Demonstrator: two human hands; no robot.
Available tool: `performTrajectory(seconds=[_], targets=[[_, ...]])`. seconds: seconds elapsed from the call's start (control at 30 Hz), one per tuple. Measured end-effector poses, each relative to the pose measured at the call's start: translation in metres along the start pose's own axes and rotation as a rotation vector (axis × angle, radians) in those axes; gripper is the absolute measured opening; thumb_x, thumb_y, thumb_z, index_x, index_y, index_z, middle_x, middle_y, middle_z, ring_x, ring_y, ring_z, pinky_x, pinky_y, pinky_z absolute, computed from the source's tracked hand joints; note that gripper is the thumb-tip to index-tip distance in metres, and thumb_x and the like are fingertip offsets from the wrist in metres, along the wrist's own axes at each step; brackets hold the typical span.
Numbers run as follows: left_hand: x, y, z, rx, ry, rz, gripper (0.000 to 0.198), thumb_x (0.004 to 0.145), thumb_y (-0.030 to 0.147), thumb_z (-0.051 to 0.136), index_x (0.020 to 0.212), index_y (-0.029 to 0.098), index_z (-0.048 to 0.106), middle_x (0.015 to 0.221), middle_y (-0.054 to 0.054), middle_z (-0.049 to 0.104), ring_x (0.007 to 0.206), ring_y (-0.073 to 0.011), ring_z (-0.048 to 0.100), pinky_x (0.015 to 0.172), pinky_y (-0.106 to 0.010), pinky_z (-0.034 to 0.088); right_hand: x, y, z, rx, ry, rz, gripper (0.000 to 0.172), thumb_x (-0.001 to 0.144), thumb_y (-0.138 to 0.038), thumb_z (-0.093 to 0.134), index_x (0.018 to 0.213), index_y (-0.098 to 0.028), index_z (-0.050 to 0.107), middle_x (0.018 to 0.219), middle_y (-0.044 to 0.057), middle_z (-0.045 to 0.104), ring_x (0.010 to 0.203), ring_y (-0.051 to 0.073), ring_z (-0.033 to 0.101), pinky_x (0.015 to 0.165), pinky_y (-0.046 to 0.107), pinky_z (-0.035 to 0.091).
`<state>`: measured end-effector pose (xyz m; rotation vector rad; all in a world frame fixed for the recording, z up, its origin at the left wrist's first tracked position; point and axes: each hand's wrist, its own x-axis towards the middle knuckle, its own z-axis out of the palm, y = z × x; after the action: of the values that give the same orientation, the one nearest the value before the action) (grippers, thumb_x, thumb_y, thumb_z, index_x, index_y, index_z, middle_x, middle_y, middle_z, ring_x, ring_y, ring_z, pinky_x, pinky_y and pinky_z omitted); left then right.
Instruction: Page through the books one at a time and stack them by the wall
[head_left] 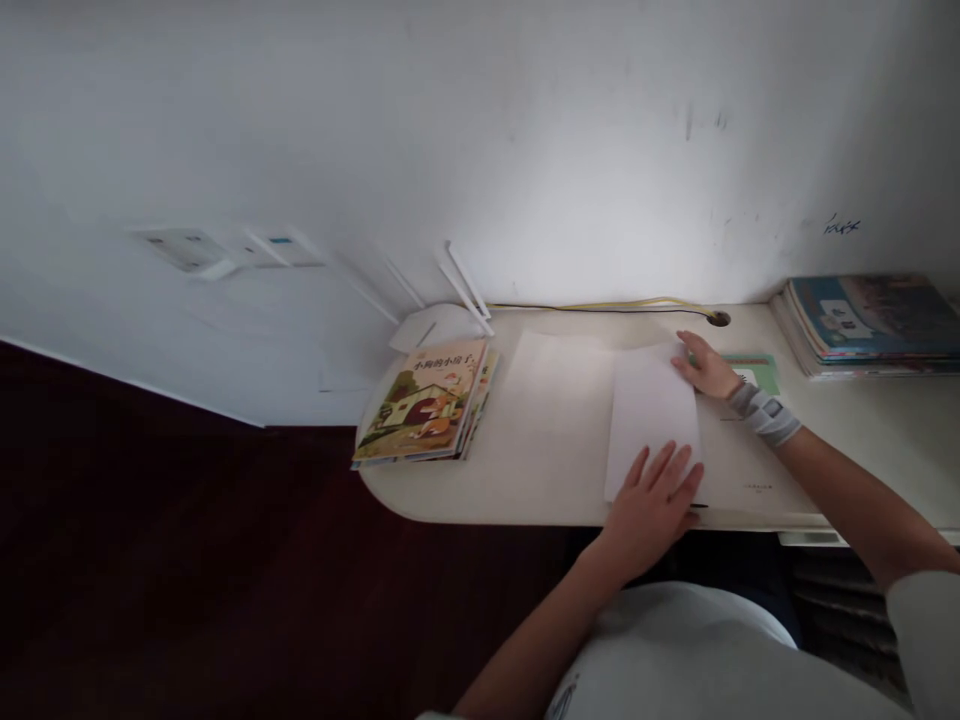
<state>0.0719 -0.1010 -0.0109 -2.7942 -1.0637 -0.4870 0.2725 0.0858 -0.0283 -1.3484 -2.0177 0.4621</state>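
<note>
A white sheet of paper (649,405) lies on the pale desk (555,470) in front of me. My left hand (654,498) rests flat on the sheet's near edge, fingers spread and open. My right hand (703,368) touches the sheet's far right corner, fingers extended over it; a grey band is around that wrist. Under the right hand a green-edged booklet (759,368) pokes out. A larger pale sheet (559,385) lies beneath the white one to the left.
A stack of picture books (427,402) sits at the desk's rounded left end. Another stack of books (870,322) stands at the far right by the wall. A yellow cable (622,305) runs along the wall to a hole (718,319). White router (442,318) behind.
</note>
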Motion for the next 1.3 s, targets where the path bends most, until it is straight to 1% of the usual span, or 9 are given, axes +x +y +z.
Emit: performTrajectory(seconds=[0.17, 0.47, 0.7, 0.87, 0.97, 1.03, 1.1, 1.2, 1.3], targets=[[0.006, 0.005, 0.025, 0.117, 0.075, 0.02, 0.038, 0.091, 0.017, 0.033, 0.124, 0.008, 0.047, 0.135, -0.017, 0.046, 0.13, -0.0256, 0.036, 0.106, -0.042, 0.03, 0.02, 0.007, 0.028, 0.082, 0.066, 0.044, 0.053, 0.081, -0.051, 0.044, 0.12, -0.016, 0.054, 0.119, 0.015, 0.058, 0.112, 0.026, 0.053, 0.099, 0.046, 0.039], [-0.015, 0.002, 0.041, 0.17, 0.027, -0.151, 0.041, 0.088, 0.016, 0.037, 0.126, 0.006, 0.047, 0.133, -0.017, 0.048, 0.127, -0.0254, 0.04, 0.102, -0.041, 0.038, 0.005, 0.0, 0.044, -0.063, -0.064, -0.132, 0.061, 0.076, -0.053, 0.055, 0.124, -0.016, 0.054, 0.142, 0.014, 0.037, 0.135, 0.033, 0.022, 0.107, 0.052, 0.024], [-0.024, -0.001, 0.031, 0.228, -0.035, -0.261, 0.049, 0.082, 0.011, 0.041, 0.132, 0.008, 0.041, 0.134, -0.017, 0.047, 0.128, -0.0264, 0.039, 0.101, -0.046, 0.037, 0.002, -0.01, 0.04, -0.13, -0.073, -0.127, 0.064, 0.083, -0.056, 0.043, 0.132, -0.015, 0.046, 0.144, 0.016, 0.031, 0.136, 0.03, 0.02, 0.106, 0.052, 0.024], [-0.019, 0.007, 0.026, 0.122, -0.117, -0.123, 0.046, 0.09, 0.026, 0.036, 0.135, 0.017, 0.037, 0.139, -0.011, 0.043, 0.129, -0.024, 0.037, 0.103, -0.049, 0.033, 0.001, -0.025, 0.043, -0.339, -0.28, -0.147, 0.073, 0.081, -0.064, 0.039, 0.134, -0.015, 0.043, 0.143, 0.018, 0.033, 0.135, 0.034, 0.02, 0.107, 0.054, 0.015], [-0.021, -0.012, 0.009, 0.043, -0.16, -0.13, 0.05, 0.089, 0.043, 0.037, 0.132, 0.017, 0.042, 0.137, -0.011, 0.046, 0.128, -0.0251, 0.039, 0.101, -0.047, 0.034, 0.001, -0.028, 0.044, -0.349, -0.285, -0.149, 0.074, 0.08, -0.066, 0.038, 0.135, -0.016, 0.041, 0.143, 0.018, 0.033, 0.134, 0.033, 0.023, 0.107, 0.054, 0.014], [-0.026, -0.036, -0.008, 0.064, -0.119, -0.252, 0.057, 0.087, 0.05, 0.038, 0.129, 0.012, 0.044, 0.135, -0.015, 0.047, 0.127, -0.0275, 0.039, 0.099, -0.044, 0.037, 0.001, -0.026, 0.044, -0.292, -0.211, -0.142, 0.074, 0.082, -0.065, 0.036, 0.137, -0.016, 0.037, 0.143, 0.017, 0.033, 0.135, 0.03, 0.023, 0.107, 0.053, 0.017], [-0.032, -0.061, -0.025, 0.155, -0.063, -0.552, 0.058, 0.087, 0.047, 0.041, 0.129, 0.007, 0.042, 0.13, -0.022, 0.049, 0.121, -0.0293, 0.046, 0.094, -0.043, 0.041, 0.001, -0.022, 0.044, -0.22, -0.104, -0.121, 0.071, 0.084, -0.062, 0.035, 0.137, -0.015, 0.036, 0.143, 0.017, 0.035, 0.134, 0.028, 0.025, 0.107, 0.051, 0.021], [-0.039, -0.089, -0.039, 0.164, -0.217, -0.889, 0.042, 0.086, 0.035, 0.045, 0.117, 0.008, 0.051, 0.11, -0.02, 0.061, 0.101, -0.0292, 0.059, 0.082, -0.042, 0.046, 0.003, -0.017, 0.044, -0.127, 0.029, -0.098, 0.067, 0.084, -0.06, 0.035, 0.133, -0.014, 0.041, 0.139, 0.017, 0.041, 0.132, 0.027, 0.031, 0.106, 0.05, 0.026], [-0.04, -0.103, -0.043, -0.025, -0.323, -0.957, 0.022, 0.084, 0.026, 0.043, 0.086, 0.013, 0.061, 0.089, -0.013, 0.066, 0.088, -0.0249, 0.063, 0.078, -0.041, 0.047, 0.005, -0.016, 0.045, -0.018, 0.105, -0.078, 0.069, 0.081, -0.062, 0.038, 0.127, -0.011, 0.047, 0.135, 0.019, 0.044, 0.13, 0.027, 0.034, 0.106, 0.048, 0.027]])
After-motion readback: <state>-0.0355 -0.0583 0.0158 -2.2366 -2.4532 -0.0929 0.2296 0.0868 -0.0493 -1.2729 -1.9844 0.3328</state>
